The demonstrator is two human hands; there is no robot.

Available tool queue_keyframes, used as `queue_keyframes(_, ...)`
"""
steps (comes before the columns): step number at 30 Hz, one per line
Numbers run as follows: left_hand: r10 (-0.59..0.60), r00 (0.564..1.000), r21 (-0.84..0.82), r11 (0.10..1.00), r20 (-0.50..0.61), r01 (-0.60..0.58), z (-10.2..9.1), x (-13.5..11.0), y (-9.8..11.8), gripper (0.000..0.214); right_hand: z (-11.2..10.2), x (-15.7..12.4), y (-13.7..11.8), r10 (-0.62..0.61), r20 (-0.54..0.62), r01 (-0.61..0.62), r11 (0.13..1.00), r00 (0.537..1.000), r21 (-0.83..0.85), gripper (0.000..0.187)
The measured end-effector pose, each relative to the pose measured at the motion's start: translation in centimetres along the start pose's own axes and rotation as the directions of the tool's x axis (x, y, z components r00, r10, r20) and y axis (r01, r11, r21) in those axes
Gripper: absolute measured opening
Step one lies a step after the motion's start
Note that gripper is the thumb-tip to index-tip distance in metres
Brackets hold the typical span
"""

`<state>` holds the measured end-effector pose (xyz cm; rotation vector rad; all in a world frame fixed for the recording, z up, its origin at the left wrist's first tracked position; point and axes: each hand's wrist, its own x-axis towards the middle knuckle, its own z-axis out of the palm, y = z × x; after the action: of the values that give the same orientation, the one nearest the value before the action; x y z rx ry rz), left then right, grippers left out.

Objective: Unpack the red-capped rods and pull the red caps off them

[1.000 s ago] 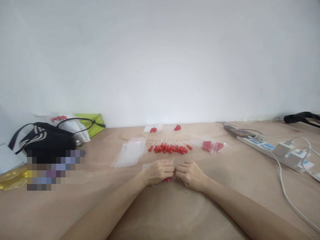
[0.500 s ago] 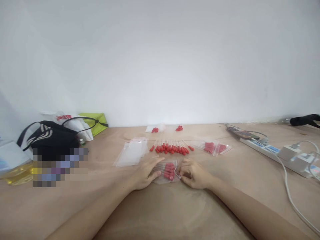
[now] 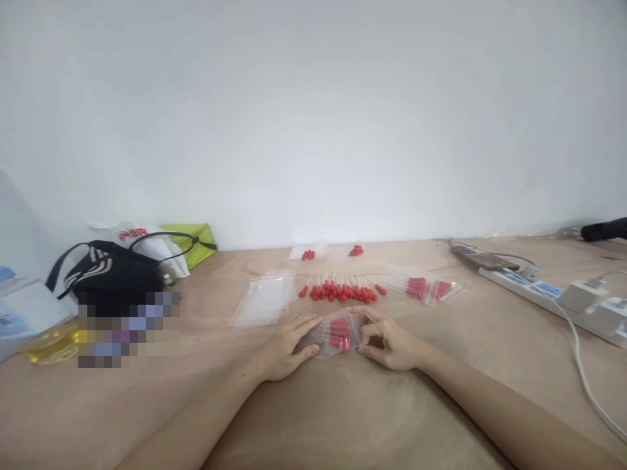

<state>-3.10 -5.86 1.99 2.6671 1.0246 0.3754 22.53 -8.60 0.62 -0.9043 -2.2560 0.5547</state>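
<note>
Zip-lock bag (image 3: 356,331): on the desk (image 3: 313,418) straight in front of you, between your two hands, its zip end toward your right.
Droppers in it (image 3: 339,334): red bulbs side by side near the zip end, pale stems running toward your left hand.
Left hand (image 3: 281,352): fingers and thumb spread wide apart, lying over the bag's left end.
Right hand (image 3: 394,343): bent, index finger at the far corner of the zip end, thumb at the near one; you cannot tell whether either pinches the plastic.
Yellow container (image 3: 49,346): well off to your left, partly pixelated.
Flat bags (image 3: 264,300): a clear, overlapping stack just beyond your left hand.
Loose droppers (image 3: 345,292): a crowded row just past the bag, red bulbs toward you, stems pointing away.
Filled bags (image 3: 432,294): overlapping, right of that row, red bulbs showing through.
Power strip (image 3: 548,290): far right, white adapters (image 3: 582,295) plugged in, a phone (image 3: 484,258) by its far end.
Black bag (image 3: 115,277): far left, light stripes, a lime-green bag (image 3: 200,241) behind it.
Red clusters (image 3: 308,254): two small ones near the wall (image 3: 313,130).
</note>
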Motion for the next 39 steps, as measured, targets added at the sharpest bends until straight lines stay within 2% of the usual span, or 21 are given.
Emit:
queue_keyframes(1, 0.008, 1.0, -0.004, 1.0, -0.003, -0.008, 0.0, 0.0, 0.0, 0.047, 0.0, 0.0, 0.1, 0.018, -0.004, -0.018, 1.0, 1.0, 0.015, 0.004)
queue_keyframes(5, 0.0, 0.999, -0.01, 1.0, -0.039, -0.001, -0.1, -0.1, -0.3, 0.047, 0.2, 0.1, 0.7, 0.17, -0.025, -0.167, 0.982, 0.985, 0.086, 0.017)
queue_keyframes(8, -0.115, 0.986, -0.067, 0.992, -0.118, 0.107, -0.3, -0.3, -0.7, 0.045, 0.6, 0.5, 1.3, 0.313, -0.045, -0.295, 0.927, 0.949, 0.231, 0.025)
queue_keyframes(10, -0.252, 0.954, -0.203, 0.955, -0.163, 0.218, -0.3, -0.4, -0.9, 0.043, 0.9, 0.8, 1.5, 0.351, 0.003, -0.332, 0.883, 0.936, 0.33, 0.023)
queue_keyframes(12, -0.418, 0.897, -0.407, 0.851, -0.142, 0.332, -0.4, -0.4, -1.0, 0.048, 1.2, 1.0, 1.5, 0.367, 0.056, -0.358, 0.846, 0.929, 0.396, 0.026)
queue_keyframes(15, -0.59, 0.807, -0.693, 0.596, -0.035, 0.405, -0.4, -0.5, -0.7, 0.066, 1.4, 1.3, 1.3, 0.372, 0.096, -0.372, 0.801, 0.923, 0.47, 0.038)
queue_keyframes(18, -0.65, 0.759, -0.831, 0.398, 0.044, 0.389, -0.6, -0.4, -0.1, 0.077, 1.4, 1.4, 0.9, 0.343, 0.154, -0.366, 0.736, 0.927, 0.569, 0.046)
queue_keyframes(20, -0.647, 0.759, -0.845, 0.359, 0.08, 0.395, -0.6, -0.4, 0.2, 0.08, 1.4, 1.4, 0.7, 0.332, 0.162, -0.362, 0.724, 0.929, 0.587, 0.047)
queue_keyframes(22, -0.618, 0.785, -0.797, 0.453, 0.044, 0.401, -0.5, -0.3, 0.4, 0.079, 1.4, 1.4, 0.6, 0.336, 0.15, -0.36, 0.744, 0.93, 0.563, 0.044)
queue_keyframes(24, -0.574, 0.816, -0.676, 0.628, -0.069, 0.385, -0.3, -0.4, 0.6, 0.072, 1.5, 1.4, 0.6, 0.386, 0.107, -0.382, 0.765, 0.916, 0.519, 0.04)
queue_keyframes(26, -0.536, 0.831, -0.549, 0.744, -0.15, 0.381, -0.1, -0.5, 0.6, 0.067, 1.7, 1.3, 0.7, 0.456, 0.046, -0.421, 0.773, 0.889, 0.474, 0.037)
queue_keyframes(28, -0.54, 0.829, -0.522, 0.753, -0.143, 0.4, 0.1, -0.6, 0.5, 0.066, 1.8, 1.3, 0.7, 0.479, 0.026, -0.436, 0.774, 0.877, 0.459, 0.034)
queue_keyframes(30, -0.561, 0.82, -0.579, 0.709, -0.118, 0.401, 0.3, -0.5, 0.2, 0.067, 1.9, 1.3, 0.7, 0.452, 0.063, -0.422, 0.762, 0.89, 0.491, 0.035)
queue_keyframes(33, -0.532, 0.831, -0.67, 0.678, -0.163, 0.303, 0.9, -0.2, -0.4, 0.059, 2.1, 1.5, 0.8, 0.468, 0.05, -0.428, 0.755, 0.883, 0.496, 0.034)
queue_keyframes(36, -0.412, 0.888, -0.633, 0.748, -0.206, 0.201, 1.3, 0.3, -0.9, 0.047, 2.2, 1.6, 1.1, 0.521, -0.031, -0.456, 0.773, 0.853, 0.442, 0.032)
queue_keyframes(39, -0.302, 0.93, -0.444, 0.877, -0.209, 0.185, 1.4, 0.4, -0.8, 0.041, 2.4, 1.7, 1.5, 0.53, -0.035, -0.469, 0.778, 0.847, 0.418, 0.032)
